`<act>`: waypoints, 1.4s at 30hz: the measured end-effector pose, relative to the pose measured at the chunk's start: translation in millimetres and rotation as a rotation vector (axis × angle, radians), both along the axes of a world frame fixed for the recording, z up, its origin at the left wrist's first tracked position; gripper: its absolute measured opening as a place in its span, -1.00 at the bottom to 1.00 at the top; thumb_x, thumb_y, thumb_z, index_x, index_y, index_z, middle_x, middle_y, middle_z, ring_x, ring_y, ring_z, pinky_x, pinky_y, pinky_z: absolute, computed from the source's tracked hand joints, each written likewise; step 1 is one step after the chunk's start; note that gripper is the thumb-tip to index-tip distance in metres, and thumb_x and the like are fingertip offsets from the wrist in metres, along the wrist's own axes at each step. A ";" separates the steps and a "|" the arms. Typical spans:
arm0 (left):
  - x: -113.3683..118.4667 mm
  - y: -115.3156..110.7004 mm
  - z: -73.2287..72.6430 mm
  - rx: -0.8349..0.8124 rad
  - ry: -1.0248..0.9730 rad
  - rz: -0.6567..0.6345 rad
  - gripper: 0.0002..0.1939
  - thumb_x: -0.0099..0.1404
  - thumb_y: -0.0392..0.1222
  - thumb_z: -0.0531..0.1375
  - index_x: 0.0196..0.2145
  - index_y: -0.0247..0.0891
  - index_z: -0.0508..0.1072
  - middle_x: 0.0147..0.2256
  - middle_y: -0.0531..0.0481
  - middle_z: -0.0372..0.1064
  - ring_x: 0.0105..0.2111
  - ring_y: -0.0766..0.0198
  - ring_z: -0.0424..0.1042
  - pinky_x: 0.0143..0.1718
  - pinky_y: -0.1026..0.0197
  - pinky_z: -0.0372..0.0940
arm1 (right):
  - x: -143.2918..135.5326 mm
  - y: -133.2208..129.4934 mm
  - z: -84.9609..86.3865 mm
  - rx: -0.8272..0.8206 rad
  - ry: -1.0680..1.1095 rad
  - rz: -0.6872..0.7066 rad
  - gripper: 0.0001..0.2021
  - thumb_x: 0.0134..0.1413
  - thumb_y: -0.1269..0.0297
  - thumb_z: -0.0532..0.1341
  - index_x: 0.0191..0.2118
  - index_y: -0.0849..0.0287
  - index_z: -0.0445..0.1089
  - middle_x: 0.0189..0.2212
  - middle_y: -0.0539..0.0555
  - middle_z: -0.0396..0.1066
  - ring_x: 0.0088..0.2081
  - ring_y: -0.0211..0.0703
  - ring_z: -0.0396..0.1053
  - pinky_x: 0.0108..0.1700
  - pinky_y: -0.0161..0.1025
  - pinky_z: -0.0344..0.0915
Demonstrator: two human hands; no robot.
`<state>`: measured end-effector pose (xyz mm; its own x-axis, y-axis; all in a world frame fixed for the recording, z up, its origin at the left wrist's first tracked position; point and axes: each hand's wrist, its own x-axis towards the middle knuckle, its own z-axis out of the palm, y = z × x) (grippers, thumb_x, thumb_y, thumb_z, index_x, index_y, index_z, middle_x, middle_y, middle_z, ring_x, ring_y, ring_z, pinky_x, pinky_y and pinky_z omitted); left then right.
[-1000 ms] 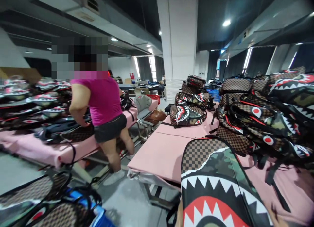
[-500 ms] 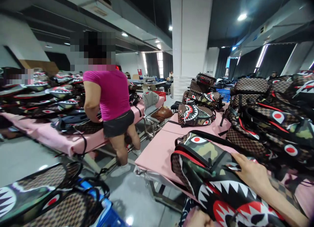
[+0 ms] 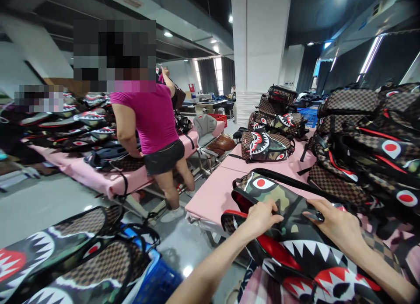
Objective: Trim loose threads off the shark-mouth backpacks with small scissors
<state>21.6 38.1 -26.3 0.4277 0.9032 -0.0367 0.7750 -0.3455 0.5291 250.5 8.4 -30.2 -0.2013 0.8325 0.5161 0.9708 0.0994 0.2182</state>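
A camouflage backpack with shark teeth is lying at the near edge of the pink table, its lower part reaching down toward a plaid cloth. Its long axis is running obliquely, from the far left toward the near right. The mouth is gaping along the near-left side, and a red lining is showing there.

This opening is lying just below the left hand, on the wearer's side of it, so the left hand is being the nearer one. Its grip is standing half curled over the camouflage panel, thumb apart from the fingers; whether it is pinching the fabric, I cannot tell. The right hand is resting farther along the same bag, on the other side from the opening. Its grip is bending loosely, and a small dark shiny thing is showing at the fingers; whether it is being held firmly, I cannot tell.

Beyond the right hand, a pile of backpacks is standing on the table. At lower left, a blue crate is carrying more bags.
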 end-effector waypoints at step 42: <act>8.5 -8.7 4.1 -0.053 0.094 0.151 -0.80 0.10 -0.07 0.14 -0.46 -0.22 0.48 -0.45 -0.04 0.45 -0.34 0.12 0.44 -0.31 0.19 0.25 | -14.2 -16.6 14.2 -0.079 -0.020 0.042 -0.61 0.14 0.05 0.04 0.01 0.07 0.34 -0.08 0.08 0.40 -0.45 -0.17 0.33 -0.55 -0.28 -0.10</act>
